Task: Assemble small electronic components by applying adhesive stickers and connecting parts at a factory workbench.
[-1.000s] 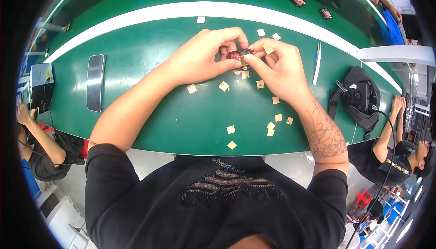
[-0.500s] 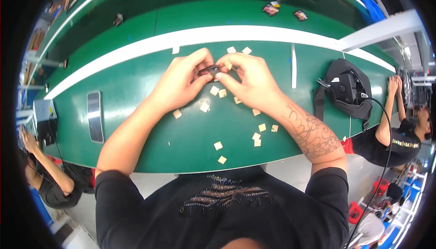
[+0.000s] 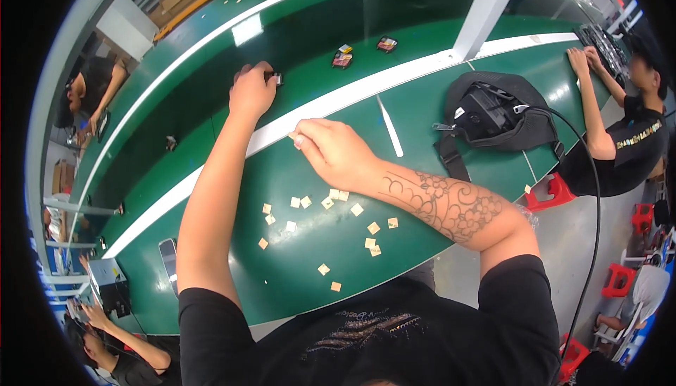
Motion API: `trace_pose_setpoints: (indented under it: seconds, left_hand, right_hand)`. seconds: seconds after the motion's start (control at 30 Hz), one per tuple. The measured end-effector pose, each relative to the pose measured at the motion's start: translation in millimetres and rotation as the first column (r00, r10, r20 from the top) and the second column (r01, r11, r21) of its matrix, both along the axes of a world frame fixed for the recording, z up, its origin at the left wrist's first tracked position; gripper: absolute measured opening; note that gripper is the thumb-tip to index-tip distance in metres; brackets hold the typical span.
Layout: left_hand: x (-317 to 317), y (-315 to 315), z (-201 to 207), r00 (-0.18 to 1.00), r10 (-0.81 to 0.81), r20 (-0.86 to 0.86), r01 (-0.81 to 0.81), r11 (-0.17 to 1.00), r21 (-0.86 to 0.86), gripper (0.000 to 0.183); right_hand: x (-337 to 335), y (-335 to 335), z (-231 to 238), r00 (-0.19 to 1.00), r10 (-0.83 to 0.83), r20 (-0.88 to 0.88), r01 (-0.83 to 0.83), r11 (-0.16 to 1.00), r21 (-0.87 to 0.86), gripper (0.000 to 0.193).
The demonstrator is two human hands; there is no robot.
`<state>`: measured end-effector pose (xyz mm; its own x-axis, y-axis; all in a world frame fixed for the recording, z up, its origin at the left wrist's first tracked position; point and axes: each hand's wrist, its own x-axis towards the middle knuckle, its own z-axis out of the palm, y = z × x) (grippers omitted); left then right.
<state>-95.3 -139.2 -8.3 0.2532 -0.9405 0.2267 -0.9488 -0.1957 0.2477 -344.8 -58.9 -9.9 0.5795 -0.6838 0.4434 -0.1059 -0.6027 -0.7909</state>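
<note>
My left hand reaches over the white rail to the green strip beyond it. Its fingers curl around a small dark object, mostly hidden by the hand, so its kind does not show. Above the near side of the rail, my right hand is closed, with a small cream square pinched at the thumb and fingertips. Several more cream squares, one of them a loose square, lie scattered on the green table below my right hand.
Two small dark-and-red items, one a packet-like piece, lie on the far strip. A black bag with a cable sits at right, near a white strip. A phone is at left. A metal post stands on the rail. Co-workers sit both sides.
My hands have parted. The left went forward across the rail with the small dark object; the right stays nearer, holding a cream square. The whole view has turned and shifted.
</note>
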Motion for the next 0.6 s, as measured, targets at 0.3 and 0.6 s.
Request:
trace_pose_setpoints:
  seconds: [0.3, 0.6]
  left_hand:
    - [-110.8, -52.7, -3.2, 0.939, -0.329, -0.097, 0.319, 0.942, -0.101, 0.069]
    - [-120.9, -7.3, 4.7, 0.893, -0.365, -0.262, 0.35, 0.931, -0.104, 0.068]
  right_hand:
    - [-6.5, 11.9, 11.4, 0.966, 0.142, 0.218, -0.107, 0.98, -0.166, 0.006]
    - [-17.0, 15.1, 16.9, 0.919, 0.206, 0.335, -0.165, 0.975, -0.149, 0.008]
